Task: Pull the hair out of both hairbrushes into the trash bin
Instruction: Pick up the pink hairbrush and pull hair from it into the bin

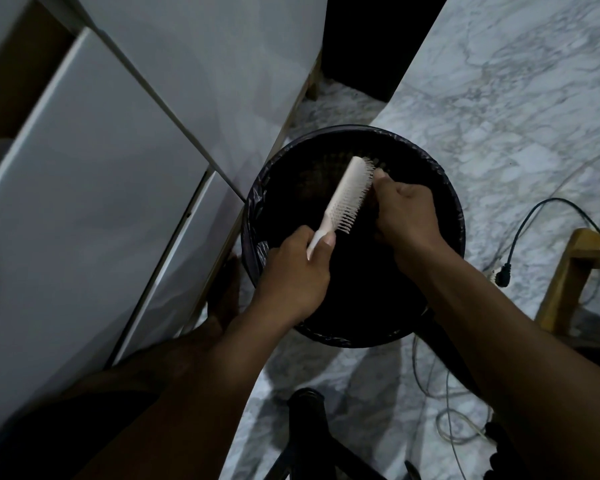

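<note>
Bin (253, 216) w/ black liner sat on marble floor (499, 98), hairbrush (343, 199) held over its opening.
L hand (291, 271) gripped brush handle, bristles facing R; R hand (407, 213) curled, fingertips pinching at bristles near tip. Hair not discernible.

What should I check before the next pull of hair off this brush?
1. Brush over the bin opening: ok.
2. Left hand firm on the handle: ok.
3. Right hand fingers at the bristles: ok.
4. Hair actually pinched: cannot tell, too dark.
5. Bin liner over the rim: ok.
6. Second brush within reach: cannot tell, not in view.
</note>
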`<control>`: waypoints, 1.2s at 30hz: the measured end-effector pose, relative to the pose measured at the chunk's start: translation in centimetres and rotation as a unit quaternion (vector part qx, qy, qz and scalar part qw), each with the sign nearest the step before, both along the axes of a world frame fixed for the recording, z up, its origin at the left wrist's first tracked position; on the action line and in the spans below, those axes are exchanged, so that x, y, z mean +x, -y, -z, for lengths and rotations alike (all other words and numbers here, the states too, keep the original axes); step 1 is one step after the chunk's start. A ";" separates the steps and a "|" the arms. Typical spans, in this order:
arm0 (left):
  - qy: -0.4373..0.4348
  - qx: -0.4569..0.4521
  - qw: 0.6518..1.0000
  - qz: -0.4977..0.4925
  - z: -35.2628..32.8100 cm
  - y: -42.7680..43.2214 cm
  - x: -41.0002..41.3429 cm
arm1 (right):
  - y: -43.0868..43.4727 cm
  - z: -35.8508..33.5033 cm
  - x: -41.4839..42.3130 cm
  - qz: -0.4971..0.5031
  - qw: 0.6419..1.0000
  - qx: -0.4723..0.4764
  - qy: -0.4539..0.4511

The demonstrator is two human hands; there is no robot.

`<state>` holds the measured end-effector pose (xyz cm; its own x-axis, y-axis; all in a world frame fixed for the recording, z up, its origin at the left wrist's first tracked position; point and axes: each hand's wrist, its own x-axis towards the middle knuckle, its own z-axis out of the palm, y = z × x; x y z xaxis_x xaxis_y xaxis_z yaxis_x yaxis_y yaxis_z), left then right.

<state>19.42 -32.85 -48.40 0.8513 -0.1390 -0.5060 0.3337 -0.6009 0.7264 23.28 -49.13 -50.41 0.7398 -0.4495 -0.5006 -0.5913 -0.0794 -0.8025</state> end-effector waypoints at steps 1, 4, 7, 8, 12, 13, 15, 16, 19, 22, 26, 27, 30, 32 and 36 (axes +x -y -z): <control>-0.005 0.000 1.000 -0.019 -0.1 -0.1 0.1 | 0.0 0.1 0.1 0.000 1.000 -0.007 0.002; -0.012 0.011 0.996 -0.089 -0.3 -0.5 0.7 | 0.3 0.3 0.0 0.013 1.000 -0.016 -0.012; -0.005 0.038 0.993 -0.109 -0.3 -0.7 1.1 | 0.9 0.9 -0.3 -0.013 0.998 -0.043 -0.044; -0.007 0.038 0.994 -0.107 -0.3 -0.7 1.0 | 1.0 1.2 -0.4 -0.038 0.996 -0.055 -0.056; -0.003 0.027 0.996 -0.089 -0.4 -0.7 0.8 | 0.3 1.3 -0.6 -0.115 0.987 -0.039 -0.106; -0.002 0.025 0.996 -0.090 -0.5 -0.7 0.8 | 0.2 1.1 -0.6 -0.121 0.986 -0.025 -0.114; -0.003 0.013 0.996 -0.086 -0.7 -0.7 0.9 | -0.1 0.5 -0.5 -0.100 0.989 0.015 -0.106; -0.007 0.005 0.997 -0.074 -0.7 -0.6 0.9 | -0.2 0.2 -0.3 -0.080 0.992 0.042 -0.089; -0.034 -0.028 0.999 -0.026 -0.5 -0.3 0.6 | -0.5 -0.5 0.4 -0.011 0.978 0.196 -0.062; -0.055 -0.058 0.997 -0.020 -0.4 -0.2 0.5 | -0.6 -0.5 0.6 0.014 0.965 0.253 -0.061; -0.055 -0.059 0.997 -0.017 -0.4 -0.1 0.4 | -0.7 -0.2 -0.2 0.016 0.988 0.155 -0.009; -0.060 -0.067 0.996 -0.017 -0.4 -0.1 0.4 | -0.7 -0.2 -0.3 0.037 0.983 0.178 -0.001; -0.111 -0.131 0.984 -0.042 -0.7 0.1 0.5 | -0.7 -0.3 -0.2 0.081 0.971 0.223 0.007; -0.154 -0.175 0.970 -0.069 -1.3 0.2 0.6 | -0.7 -0.4 -0.1 0.100 0.968 0.229 0.015; -0.174 -0.193 0.962 -0.083 -1.5 0.3 0.7 | -1.1 -0.5 -0.2 0.124 0.960 0.249 0.009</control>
